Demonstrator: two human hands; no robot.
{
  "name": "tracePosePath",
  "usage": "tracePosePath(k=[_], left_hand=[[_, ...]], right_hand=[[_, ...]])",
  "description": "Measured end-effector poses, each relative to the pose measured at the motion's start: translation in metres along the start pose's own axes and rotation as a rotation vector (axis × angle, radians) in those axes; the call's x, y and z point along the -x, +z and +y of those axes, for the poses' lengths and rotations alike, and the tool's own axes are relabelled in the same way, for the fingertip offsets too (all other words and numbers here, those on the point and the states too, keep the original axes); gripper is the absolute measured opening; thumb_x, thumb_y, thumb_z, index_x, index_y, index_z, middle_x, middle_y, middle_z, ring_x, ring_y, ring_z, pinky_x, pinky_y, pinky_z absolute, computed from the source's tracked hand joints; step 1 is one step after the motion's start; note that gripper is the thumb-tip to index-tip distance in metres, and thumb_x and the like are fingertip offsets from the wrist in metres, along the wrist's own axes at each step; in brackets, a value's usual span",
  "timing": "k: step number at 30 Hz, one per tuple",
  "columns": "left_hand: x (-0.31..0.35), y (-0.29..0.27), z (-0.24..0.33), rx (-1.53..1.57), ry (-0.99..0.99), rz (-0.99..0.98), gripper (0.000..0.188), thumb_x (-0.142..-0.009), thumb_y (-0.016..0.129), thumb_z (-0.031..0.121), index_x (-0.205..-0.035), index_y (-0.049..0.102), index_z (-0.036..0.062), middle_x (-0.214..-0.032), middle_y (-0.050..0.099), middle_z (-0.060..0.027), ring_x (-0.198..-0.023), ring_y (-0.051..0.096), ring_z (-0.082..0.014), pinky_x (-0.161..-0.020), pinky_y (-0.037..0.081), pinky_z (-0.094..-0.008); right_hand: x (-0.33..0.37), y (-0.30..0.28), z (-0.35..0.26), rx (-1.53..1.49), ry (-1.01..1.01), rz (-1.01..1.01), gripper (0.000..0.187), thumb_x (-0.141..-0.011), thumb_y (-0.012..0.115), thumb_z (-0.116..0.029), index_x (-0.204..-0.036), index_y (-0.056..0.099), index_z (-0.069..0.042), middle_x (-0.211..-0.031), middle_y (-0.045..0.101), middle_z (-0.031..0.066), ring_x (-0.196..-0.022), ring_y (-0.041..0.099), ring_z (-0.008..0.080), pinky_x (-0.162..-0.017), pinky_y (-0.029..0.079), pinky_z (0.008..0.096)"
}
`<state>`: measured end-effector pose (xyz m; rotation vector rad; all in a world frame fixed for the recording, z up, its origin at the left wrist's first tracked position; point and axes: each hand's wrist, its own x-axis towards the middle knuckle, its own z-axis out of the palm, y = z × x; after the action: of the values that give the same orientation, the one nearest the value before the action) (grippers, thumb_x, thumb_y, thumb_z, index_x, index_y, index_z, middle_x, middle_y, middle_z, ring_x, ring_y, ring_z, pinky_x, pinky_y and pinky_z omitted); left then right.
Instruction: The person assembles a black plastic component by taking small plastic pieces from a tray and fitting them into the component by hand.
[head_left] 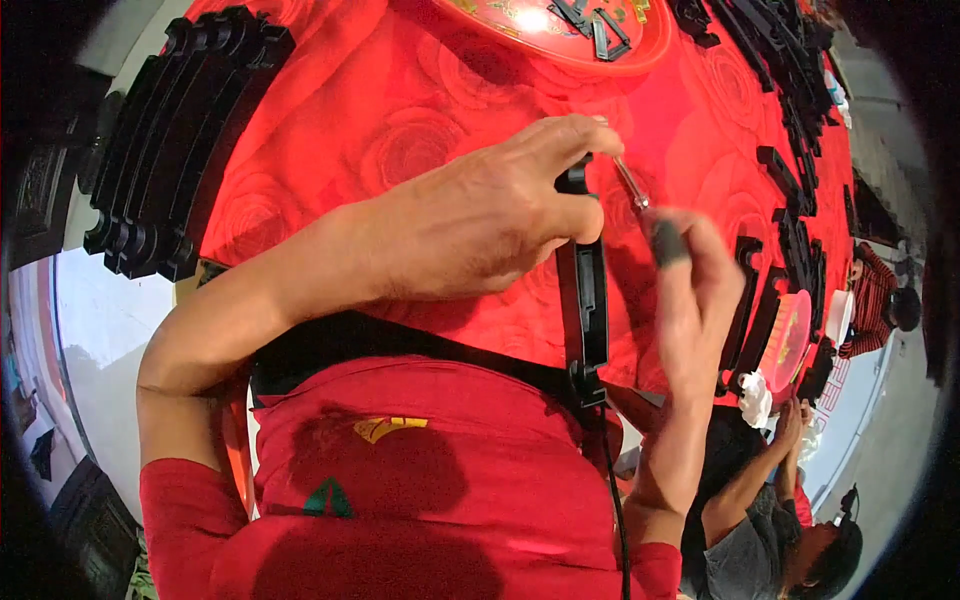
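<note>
the upper end of a long black part (592,310) is gripped by the left hand (490,210), and a thin metal tool (630,183) is pinched in the blurred right hand (695,265), its tip close to the left fingers; contact cannot be told. the part is held over the worktop's (400,150) near edge. by the left edge, similar black parts (180,145) are stacked; along the right edge, black pieces (790,180) are strewn. small pieces (603,40) are carried in a red tray (590,68) at the far edge. the held part seems unfinished; which others are done cannot be judged.
</note>
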<state>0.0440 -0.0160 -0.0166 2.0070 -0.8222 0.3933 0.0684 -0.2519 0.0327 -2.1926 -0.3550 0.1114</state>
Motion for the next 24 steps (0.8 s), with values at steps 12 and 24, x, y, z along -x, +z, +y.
tracePosePath(k=[12,24], left_hand=[[0.016,0.014,0.086,0.378,-0.588,0.17,0.065,-0.1,0.066,0.012,-0.155,0.035,0.0005,-0.144,0.052,-0.0167,-0.128,0.057,-0.0239,-0.101,0.051,-0.0353],[0.035,0.02,0.096,0.52,-0.653,0.144,0.044,-0.101,0.053,0.011,-0.141,0.041,-0.0031,-0.104,0.061,-0.0297,-0.101,0.067,-0.047,-0.086,0.052,-0.0518]], right_hand=[[0.062,0.027,-0.029,-0.128,0.032,-0.066,0.037,-0.093,0.061,-0.005,-0.129,0.063,0.002,-0.086,0.068,0.0112,-0.079,0.065,0.0136,-0.071,0.054,0.0332],[0.067,0.008,-0.051,0.255,-0.251,-0.085,0.04,-0.089,0.071,-0.003,-0.128,0.064,0.001,-0.089,0.07,0.0178,-0.07,0.071,0.0284,-0.059,0.054,0.0344]])
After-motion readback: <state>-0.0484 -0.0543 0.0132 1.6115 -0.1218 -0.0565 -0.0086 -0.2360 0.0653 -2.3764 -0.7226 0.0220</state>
